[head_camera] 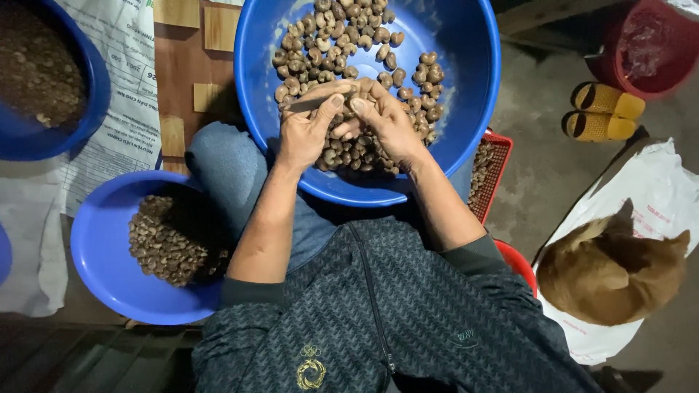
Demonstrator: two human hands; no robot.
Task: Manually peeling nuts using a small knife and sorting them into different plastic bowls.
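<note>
Both hands (349, 120) work lumpy nuts (408, 73) over smooth blue basin (473, 65).

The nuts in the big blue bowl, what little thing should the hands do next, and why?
Probably lift the one nut pinched between both hands clear of the pile. The left hand holds a thin blade-like tool against it and the right hand steadies it, low over the heap in the big blue bowl, so other nuts crowd the fingers.

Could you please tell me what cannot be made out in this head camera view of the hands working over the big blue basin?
- Nut being worked: hidden between the left hand and right hand.
- Tool in the left hand: only a thin end shows.
- Red crate: mostly behind the big blue basin.
- Upper-left basin: cut by the edge, contents blurred.
</note>
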